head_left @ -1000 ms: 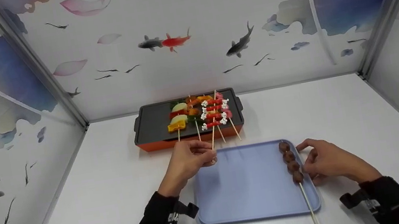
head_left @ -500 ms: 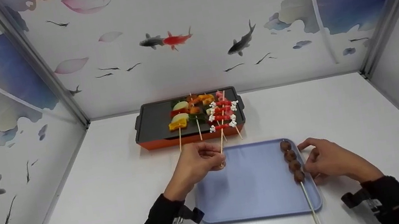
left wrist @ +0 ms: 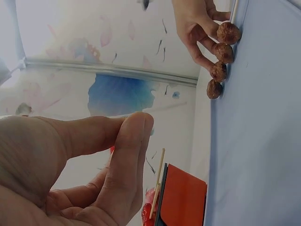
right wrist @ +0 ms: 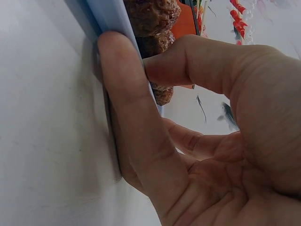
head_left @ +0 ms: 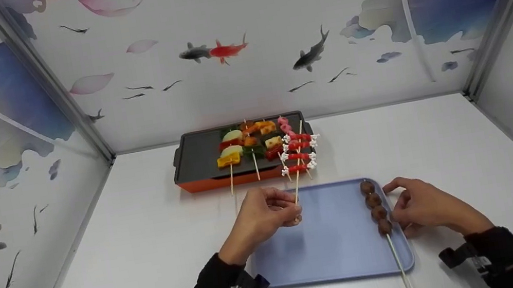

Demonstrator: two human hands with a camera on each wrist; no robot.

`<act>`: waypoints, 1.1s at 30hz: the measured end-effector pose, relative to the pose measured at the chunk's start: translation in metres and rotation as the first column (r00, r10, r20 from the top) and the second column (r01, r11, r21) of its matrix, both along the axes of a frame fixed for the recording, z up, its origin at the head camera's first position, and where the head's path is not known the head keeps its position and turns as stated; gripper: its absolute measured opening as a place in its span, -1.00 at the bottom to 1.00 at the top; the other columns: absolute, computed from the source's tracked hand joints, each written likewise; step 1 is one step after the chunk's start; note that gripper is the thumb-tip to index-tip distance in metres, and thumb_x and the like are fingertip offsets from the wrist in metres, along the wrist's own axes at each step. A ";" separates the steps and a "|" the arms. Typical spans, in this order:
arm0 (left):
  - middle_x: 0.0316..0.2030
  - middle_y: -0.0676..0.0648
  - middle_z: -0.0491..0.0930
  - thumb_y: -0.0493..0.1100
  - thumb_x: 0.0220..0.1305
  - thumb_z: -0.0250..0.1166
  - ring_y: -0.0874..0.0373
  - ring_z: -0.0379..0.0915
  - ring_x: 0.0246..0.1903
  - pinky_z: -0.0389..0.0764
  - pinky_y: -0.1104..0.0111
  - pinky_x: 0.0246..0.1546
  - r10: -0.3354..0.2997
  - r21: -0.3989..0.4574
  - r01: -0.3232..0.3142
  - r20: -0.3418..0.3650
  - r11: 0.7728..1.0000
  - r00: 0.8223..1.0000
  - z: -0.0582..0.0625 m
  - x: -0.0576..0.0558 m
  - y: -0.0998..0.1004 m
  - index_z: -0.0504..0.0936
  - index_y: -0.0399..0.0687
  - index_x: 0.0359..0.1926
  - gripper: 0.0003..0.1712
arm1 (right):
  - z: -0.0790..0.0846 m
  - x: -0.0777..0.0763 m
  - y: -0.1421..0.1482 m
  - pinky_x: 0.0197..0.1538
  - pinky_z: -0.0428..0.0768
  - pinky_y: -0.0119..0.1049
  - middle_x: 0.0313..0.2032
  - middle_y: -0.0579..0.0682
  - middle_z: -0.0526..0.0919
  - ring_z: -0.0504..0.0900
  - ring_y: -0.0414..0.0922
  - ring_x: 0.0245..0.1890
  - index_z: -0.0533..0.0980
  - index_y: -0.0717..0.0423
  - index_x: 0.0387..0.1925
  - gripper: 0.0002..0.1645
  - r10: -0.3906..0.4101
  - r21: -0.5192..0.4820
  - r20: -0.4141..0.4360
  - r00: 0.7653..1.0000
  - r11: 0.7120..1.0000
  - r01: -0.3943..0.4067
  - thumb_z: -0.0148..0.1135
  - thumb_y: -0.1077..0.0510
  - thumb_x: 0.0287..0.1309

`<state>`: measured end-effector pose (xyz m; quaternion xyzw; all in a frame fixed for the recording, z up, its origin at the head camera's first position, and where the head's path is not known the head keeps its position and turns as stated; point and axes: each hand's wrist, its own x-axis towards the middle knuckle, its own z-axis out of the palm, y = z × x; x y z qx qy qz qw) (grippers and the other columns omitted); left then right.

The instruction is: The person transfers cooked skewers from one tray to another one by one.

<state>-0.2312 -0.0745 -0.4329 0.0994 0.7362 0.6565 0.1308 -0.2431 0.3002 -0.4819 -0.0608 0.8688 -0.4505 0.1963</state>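
Observation:
My left hand pinches the bare lower end of a skewer with red pieces and white knobbly ends. The skewer is raised, tilted away from me, its food in front of the grill plate's right edge as I look down. Below it lies a light blue tray, partly under the left hand. A skewer of brown meatballs lies along the tray's right side, its stick over the front rim. At that side my right hand grips the tray's edge; in the right wrist view the thumb and a finger hold the rim.
Behind the tray stands an orange grill with a black plate. Several skewers, among them vegetable pieces and pink pieces, lie on it with sticks over the front edge. White printed walls enclose the table's back and sides.
The left hand has moved right and towards me with the red-and-white skewer, from over the grill plate to near its right front edge. The right hand stays at the tray.

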 end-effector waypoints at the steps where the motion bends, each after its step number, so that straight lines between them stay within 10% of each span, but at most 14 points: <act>1: -0.31 -0.22 0.71 -0.31 0.17 0.51 -0.03 0.74 -0.33 0.74 0.20 -0.26 -0.003 -0.003 0.003 0.000 1.000 1.000 -0.001 0.001 0.001 0.70 -0.35 -0.13 -0.73 | 0.000 0.000 0.000 -0.35 0.72 -0.09 -0.27 0.17 0.61 0.72 0.05 -0.38 0.29 0.14 0.38 -0.24 -0.001 -0.001 -0.001 1.000 1.000 0.001 0.30 0.28 0.15; 33: -0.35 -0.17 0.73 -0.32 0.12 0.53 0.01 0.75 -0.40 0.74 0.24 -0.35 -0.082 -0.015 0.083 0.080 0.996 0.993 -0.017 0.026 0.033 0.72 -0.30 -0.20 -0.77 | -0.002 -0.003 -0.005 -0.35 0.72 -0.10 -0.28 0.16 0.60 0.72 0.03 -0.42 0.30 0.14 0.34 -0.24 -0.033 0.017 0.029 0.999 0.999 0.033 0.31 0.32 0.08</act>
